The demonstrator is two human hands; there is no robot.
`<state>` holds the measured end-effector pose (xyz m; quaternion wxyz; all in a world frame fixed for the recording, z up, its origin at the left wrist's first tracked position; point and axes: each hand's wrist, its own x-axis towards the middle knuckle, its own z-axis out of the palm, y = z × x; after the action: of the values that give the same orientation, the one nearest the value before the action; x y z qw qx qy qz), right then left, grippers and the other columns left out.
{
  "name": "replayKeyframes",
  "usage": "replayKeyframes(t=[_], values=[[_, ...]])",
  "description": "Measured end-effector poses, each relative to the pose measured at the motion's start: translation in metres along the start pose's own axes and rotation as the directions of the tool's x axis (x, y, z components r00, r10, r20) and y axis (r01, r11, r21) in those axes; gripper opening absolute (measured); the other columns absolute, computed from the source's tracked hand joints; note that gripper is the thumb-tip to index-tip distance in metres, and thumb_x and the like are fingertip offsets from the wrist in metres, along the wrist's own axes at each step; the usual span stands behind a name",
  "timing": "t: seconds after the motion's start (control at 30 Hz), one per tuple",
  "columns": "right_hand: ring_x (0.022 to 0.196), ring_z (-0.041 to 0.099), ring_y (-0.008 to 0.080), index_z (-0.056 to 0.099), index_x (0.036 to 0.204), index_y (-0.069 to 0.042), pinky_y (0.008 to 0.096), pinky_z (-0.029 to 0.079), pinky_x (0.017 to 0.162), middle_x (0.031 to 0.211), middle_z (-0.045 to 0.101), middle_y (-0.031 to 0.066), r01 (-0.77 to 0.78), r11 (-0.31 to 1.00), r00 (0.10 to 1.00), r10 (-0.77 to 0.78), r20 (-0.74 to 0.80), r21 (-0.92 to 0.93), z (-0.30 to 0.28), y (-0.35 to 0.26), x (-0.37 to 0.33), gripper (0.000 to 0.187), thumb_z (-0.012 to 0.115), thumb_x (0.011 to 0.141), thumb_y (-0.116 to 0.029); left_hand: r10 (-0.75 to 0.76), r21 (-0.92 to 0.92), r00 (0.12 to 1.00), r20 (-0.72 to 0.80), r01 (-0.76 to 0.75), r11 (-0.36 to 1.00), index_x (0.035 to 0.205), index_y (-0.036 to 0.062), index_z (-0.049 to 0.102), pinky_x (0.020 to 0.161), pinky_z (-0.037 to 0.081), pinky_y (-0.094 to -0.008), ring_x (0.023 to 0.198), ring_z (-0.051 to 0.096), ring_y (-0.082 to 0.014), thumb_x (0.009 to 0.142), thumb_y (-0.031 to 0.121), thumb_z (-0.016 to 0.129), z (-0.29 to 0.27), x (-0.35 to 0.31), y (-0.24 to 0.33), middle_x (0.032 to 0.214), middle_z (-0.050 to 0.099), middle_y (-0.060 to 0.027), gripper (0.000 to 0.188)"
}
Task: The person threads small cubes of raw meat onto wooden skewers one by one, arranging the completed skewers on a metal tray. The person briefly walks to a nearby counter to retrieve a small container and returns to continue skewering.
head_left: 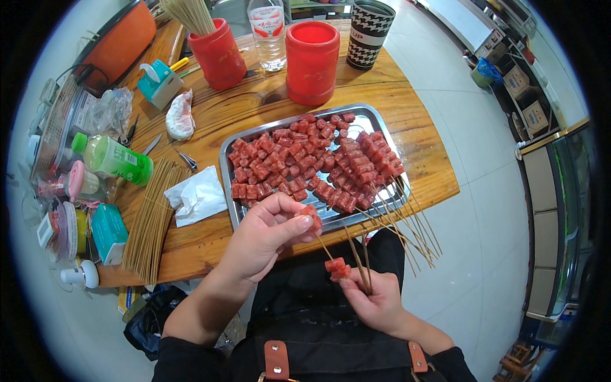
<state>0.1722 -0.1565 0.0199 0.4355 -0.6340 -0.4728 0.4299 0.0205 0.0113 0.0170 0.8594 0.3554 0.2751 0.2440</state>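
Note:
Between the thumb and fingers of my left hand (275,234) is a red meat piece (312,219), at the tip of a thin bamboo skewer (324,246). Lower on that skewer, more meat (338,268) is threaded, right by the fingers of my right hand (377,299). My right hand is closed round the skewer and a few bare ones (356,251). Just beyond my hands lies a metal tray (226,167) with a heap of loose meat pieces (280,153). Finished-looking meat skewers (366,162) lie along its right side, their sticks poking over the near rim.
Left of the tray are a white tissue (196,196), a bundle of bamboo skewers (153,219) and a green bottle (114,158). Behind it stand a red canister (312,63), a red holder of skewers (217,56), a water bottle (267,35) and a patterned cup (368,35).

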Motion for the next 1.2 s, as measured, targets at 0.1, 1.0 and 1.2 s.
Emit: replayKeyframes(t=[0.1, 1.0, 1.2], values=[[0.048, 0.048, 0.0098, 0.065, 0.097, 0.000, 0.0239, 0.039, 0.048, 0.058, 0.051, 0.0049, 0.028, 1.000, 1.000, -0.028, 0.001, -0.003, 0.001, 0.000, -0.001, 0.013, 0.061, 0.087, -0.006, 0.023, 0.009, 0.999, -0.030, -0.023, 1.000, 0.096, 0.0049, 0.058, 0.079, 0.053, -0.0266, 0.087, 0.064, -0.0131, 0.088, 0.008, 0.064, 0.004, -0.001, -0.006, 0.094, 0.066, -0.0066, 0.011], [0.054, 0.053, 0.0073, 0.066, 0.097, 0.000, 0.0226, 0.044, 0.053, 0.062, 0.058, 0.0031, -0.018, 1.000, 0.996, 0.019, -0.082, 0.009, -0.009, -0.003, 0.005, 0.013, 0.060, 0.090, -0.010, 0.433, 0.913, 0.823, 0.366, -0.228, -0.339, 0.090, 0.0068, 0.062, 0.080, 0.046, -0.0371, 0.091, 0.056, -0.0274, 0.071, 0.008, 0.070, -0.008, 0.037, -0.001, 0.094, 0.059, -0.0083, 0.021], [0.050, 0.050, 0.0100, 0.066, 0.097, -0.002, 0.0244, 0.041, 0.050, 0.059, 0.053, 0.0058, -0.017, 1.000, 1.000, 0.016, -0.023, -0.020, -0.010, -0.001, 0.005, 0.012, 0.061, 0.089, -0.010, 0.126, 0.265, 0.989, -0.082, -0.101, 0.959, 0.098, 0.0012, 0.062, 0.076, 0.053, -0.0250, 0.086, 0.064, -0.0125, 0.092, 0.014, 0.060, -0.011, 0.021, 0.005, 0.098, 0.066, -0.0089, 0.014]])
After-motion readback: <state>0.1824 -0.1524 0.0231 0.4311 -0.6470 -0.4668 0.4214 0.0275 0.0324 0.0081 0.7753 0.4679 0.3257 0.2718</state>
